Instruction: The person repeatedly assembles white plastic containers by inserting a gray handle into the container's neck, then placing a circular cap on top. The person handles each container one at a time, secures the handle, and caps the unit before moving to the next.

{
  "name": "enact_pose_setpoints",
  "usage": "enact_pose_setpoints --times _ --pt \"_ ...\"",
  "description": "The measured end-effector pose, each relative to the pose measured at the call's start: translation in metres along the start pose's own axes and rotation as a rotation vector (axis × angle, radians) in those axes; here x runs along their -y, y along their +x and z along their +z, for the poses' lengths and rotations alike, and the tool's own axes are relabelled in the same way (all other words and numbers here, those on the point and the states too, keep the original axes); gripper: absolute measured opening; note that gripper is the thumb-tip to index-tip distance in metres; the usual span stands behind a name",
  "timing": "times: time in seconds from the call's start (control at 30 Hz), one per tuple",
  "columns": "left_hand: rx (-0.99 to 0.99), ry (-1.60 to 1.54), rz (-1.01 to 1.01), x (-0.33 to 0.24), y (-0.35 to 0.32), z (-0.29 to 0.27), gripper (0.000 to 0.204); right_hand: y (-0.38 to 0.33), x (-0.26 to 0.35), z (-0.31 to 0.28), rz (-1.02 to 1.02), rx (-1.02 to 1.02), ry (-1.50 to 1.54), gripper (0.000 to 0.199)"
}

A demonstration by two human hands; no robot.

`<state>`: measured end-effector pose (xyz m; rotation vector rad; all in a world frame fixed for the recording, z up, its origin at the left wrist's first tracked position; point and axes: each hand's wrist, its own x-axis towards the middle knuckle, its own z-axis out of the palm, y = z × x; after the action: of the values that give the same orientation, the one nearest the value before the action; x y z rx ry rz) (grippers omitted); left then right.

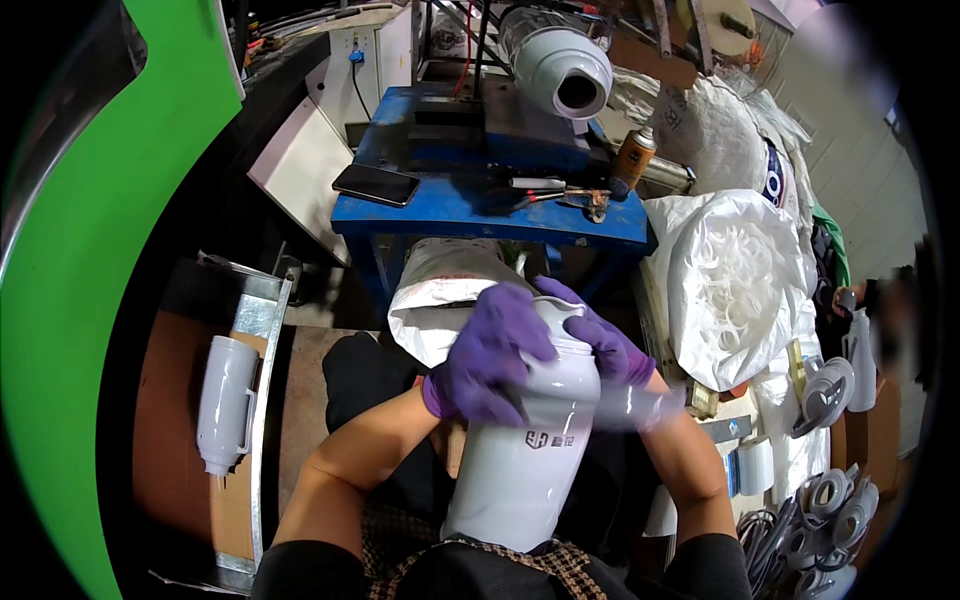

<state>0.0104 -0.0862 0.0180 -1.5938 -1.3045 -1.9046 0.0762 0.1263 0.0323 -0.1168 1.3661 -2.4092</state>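
A glossy white thermos jug (520, 485) stands tilted in my lap, its spout end away from me and a dark printed mark on its side. Its pale handle (640, 407) sticks out to the right, smeared by motion. My left hand (490, 360), in a purple glove and somewhat blurred, presses round the left of the jug's shoulder with bent fingers. On the right, my right hand (602, 338), gloved the same way, curls round the neck beside the spout. The inside of both grips is hidden.
Ahead stands a blue metal bench (460, 205) with a phone (376, 185), a spray can (633, 160) and tools. A white sack of translucent rings (735, 290) sits right; grey plastic parts (835, 520) lie lower right. Another jug body (227, 400) lies left, beside a green panel (90, 280).
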Motion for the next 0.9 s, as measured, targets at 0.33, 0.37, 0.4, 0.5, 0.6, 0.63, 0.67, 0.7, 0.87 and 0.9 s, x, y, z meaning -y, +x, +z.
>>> enact_pose_setpoints --times 0.33,0.37,0.4,0.5,0.6,0.63,0.67,0.7,0.87,0.9 --pt "-0.347 -0.990 -1.112 0.055 0.007 -0.014 0.078 -0.002 -0.031 0.000 -0.675 -0.099 0.497 0.064" --pt "-0.252 -0.878 -1.212 0.056 0.011 -0.012 0.076 -0.005 -0.028 -0.002 -0.729 0.018 0.321 0.066" --pt "-0.157 -0.747 -1.321 0.052 0.011 -0.014 0.074 -0.015 -0.018 0.016 -0.653 -0.171 -0.060 0.069" --pt "-0.188 -0.689 -1.193 0.055 -0.008 -0.008 0.057 -0.032 0.007 0.034 -0.365 -0.395 -0.509 0.049" --pt "0.025 -0.769 -1.011 0.067 -0.017 -0.007 0.053 -0.032 0.023 0.016 -0.332 -0.291 -0.491 0.039" --pt "0.095 -0.749 -0.943 0.069 -0.015 -0.003 0.053 -0.033 0.023 0.013 -0.342 -0.283 -0.490 0.038" --pt "0.069 -0.924 -1.002 0.069 -0.014 0.001 0.052 -0.035 0.021 0.011 -0.352 -0.278 -0.486 0.038" --pt "0.042 -0.957 -1.023 0.067 -0.013 0.003 0.052 -0.034 0.016 0.015 -0.366 -0.287 -0.463 0.038" --pt "0.118 -0.618 -0.812 0.070 -0.017 0.010 0.053 -0.029 -0.002 0.019 -0.551 -0.352 -0.472 0.028" --pt "0.094 -0.711 -0.872 0.072 -0.017 0.009 0.054 -0.031 0.000 0.018 -0.767 -0.185 -0.817 0.026"
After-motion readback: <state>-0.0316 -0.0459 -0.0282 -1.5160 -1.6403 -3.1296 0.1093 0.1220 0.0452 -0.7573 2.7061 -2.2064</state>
